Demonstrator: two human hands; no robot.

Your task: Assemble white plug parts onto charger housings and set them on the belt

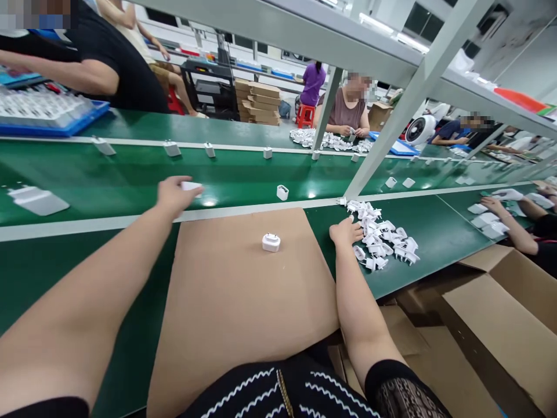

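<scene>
My left hand [176,196] is over the green conveyor belt, its fingers closed on a white charger housing [190,186]. On the cardboard sheet [243,290] in front of me, a white plug charger [271,242] stands with its two pins pointing up. My right hand [347,231] lies at the left edge of a pile of white plug parts [378,235], its fingers reaching out and touching them. Partly hidden under those fingers are some of the parts. Another white housing [282,193] rests on the belt between my hands.
White chargers [172,148] are spaced along the belt's far side. A slanted metal post [391,122] rises beside the pile. Open cardboard boxes [500,313] stand at lower right. A co-worker's hand [494,204] is at far right; a blue tray [52,125] is at far left.
</scene>
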